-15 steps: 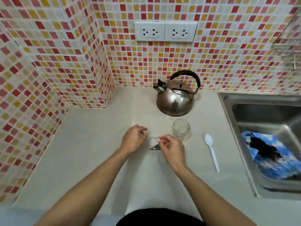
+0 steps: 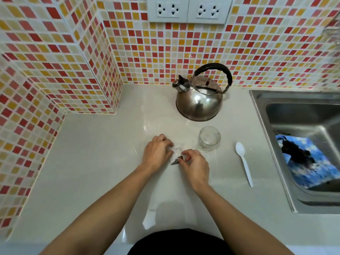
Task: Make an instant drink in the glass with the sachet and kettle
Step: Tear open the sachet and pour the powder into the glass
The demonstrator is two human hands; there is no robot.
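A small clear sachet (image 2: 176, 154) with dark powder in one corner lies on the white counter, held between both hands. My left hand (image 2: 157, 153) pinches its left side. My right hand (image 2: 195, 167) pinches the dark lower corner. A short clear glass (image 2: 209, 138) stands upright just right of the hands, with a few dark specks inside. Behind the glass sits a steel kettle (image 2: 199, 102) with a black handle, its spout pointing left.
A white plastic spoon (image 2: 244, 162) lies right of the glass. A steel sink (image 2: 301, 115) at the far right holds a blue patterned cloth (image 2: 309, 162). Tiled walls close off the back and left, with two sockets (image 2: 189, 9) above the kettle.
Both hands have drawn a little closer together on the sachet. The view has shifted slightly lower and closer; kettle, glass and spoon have not moved.
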